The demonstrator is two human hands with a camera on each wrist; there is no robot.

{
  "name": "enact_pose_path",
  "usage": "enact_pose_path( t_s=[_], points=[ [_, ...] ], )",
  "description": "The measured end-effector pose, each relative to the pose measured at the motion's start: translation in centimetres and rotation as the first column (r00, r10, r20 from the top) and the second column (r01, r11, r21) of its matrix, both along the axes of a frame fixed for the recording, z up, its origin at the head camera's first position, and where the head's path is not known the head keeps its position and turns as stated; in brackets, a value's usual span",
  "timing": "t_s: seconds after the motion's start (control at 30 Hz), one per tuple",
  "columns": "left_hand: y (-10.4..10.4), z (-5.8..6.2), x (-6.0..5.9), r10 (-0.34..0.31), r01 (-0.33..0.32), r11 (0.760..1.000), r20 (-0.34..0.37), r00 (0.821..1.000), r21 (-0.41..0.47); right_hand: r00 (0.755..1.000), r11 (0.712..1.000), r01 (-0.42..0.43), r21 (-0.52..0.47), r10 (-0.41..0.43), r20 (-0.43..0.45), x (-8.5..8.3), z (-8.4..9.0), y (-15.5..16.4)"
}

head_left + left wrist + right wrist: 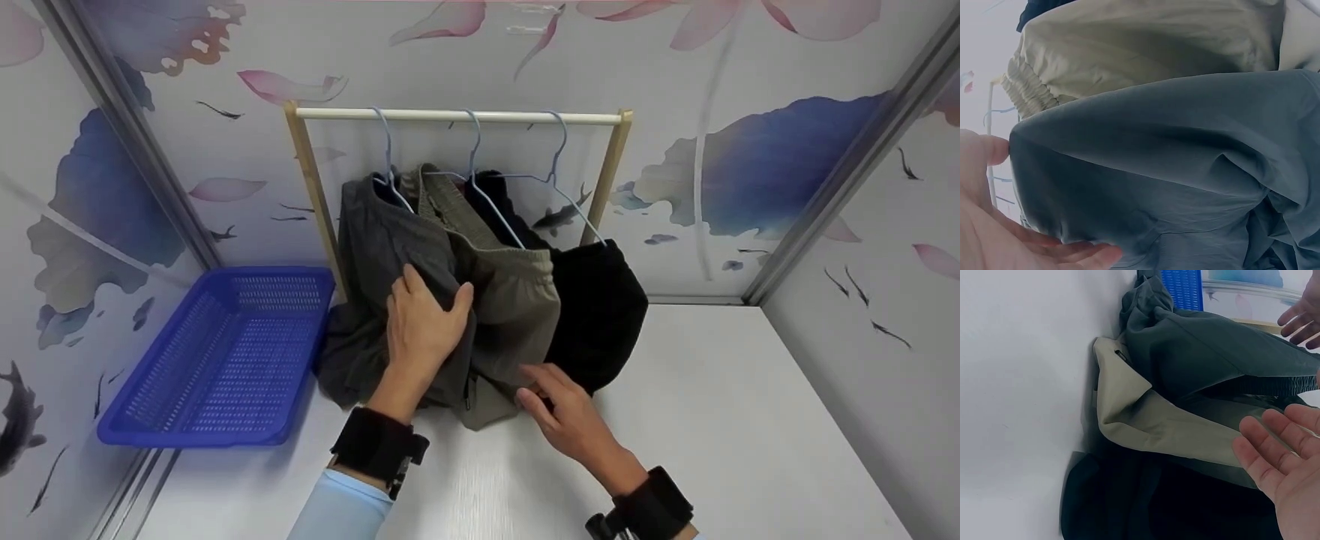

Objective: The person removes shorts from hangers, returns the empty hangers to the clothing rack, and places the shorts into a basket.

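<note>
Three pairs of trousers hang side by side from hangers: dark grey trousers (pixel 375 240) on the left, khaki trousers (pixel 517 300) in the middle, black trousers (pixel 600 315) on the right. My left hand (pixel 421 322) lies against the front of the grey pair, its fingers fairly straight and thumb spread apart. In the left wrist view its thumb and fingertips (pixel 1107 256) sit right at the grey cloth's edges. Over the lower part of the khaki pair is my right hand (pixel 562 412), fingers loosely bent with nothing in them; the right wrist view shows its palm (pixel 1303 489) facing up.
A small rack with a white rail (pixel 450 115) and wooden posts carries the blue hangers (pixel 555 161). To its left a blue plastic basket (pixel 247 375) stands on the white table (pixel 720 435). Patterned panels (pixel 660 60) enclose the back and sides.
</note>
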State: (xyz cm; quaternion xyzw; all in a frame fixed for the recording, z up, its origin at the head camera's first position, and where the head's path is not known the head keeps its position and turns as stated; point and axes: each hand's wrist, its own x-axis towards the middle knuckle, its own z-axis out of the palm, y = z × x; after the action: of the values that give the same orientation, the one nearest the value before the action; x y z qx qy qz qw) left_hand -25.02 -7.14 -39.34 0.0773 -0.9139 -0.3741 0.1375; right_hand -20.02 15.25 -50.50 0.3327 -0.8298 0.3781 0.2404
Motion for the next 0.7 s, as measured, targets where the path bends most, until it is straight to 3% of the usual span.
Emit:
enact_pose_path(
  t_s=[0.23,0.7],
  points=[
    [0.35,0.18,-0.63,0.001,-0.002,1.000,0.027,1.000,0.030,0.999,1.000,0.015,0.005,-0.015,0.037,0.04,0.02,-0.07],
    [-0.62,0.19,-0.57,-0.026,0.034,0.988,-0.055,0.998,0.147,0.997,1.000,0.014,-0.003,-0.014,0.071,0.03,0.02,-0.31]
  ],
)
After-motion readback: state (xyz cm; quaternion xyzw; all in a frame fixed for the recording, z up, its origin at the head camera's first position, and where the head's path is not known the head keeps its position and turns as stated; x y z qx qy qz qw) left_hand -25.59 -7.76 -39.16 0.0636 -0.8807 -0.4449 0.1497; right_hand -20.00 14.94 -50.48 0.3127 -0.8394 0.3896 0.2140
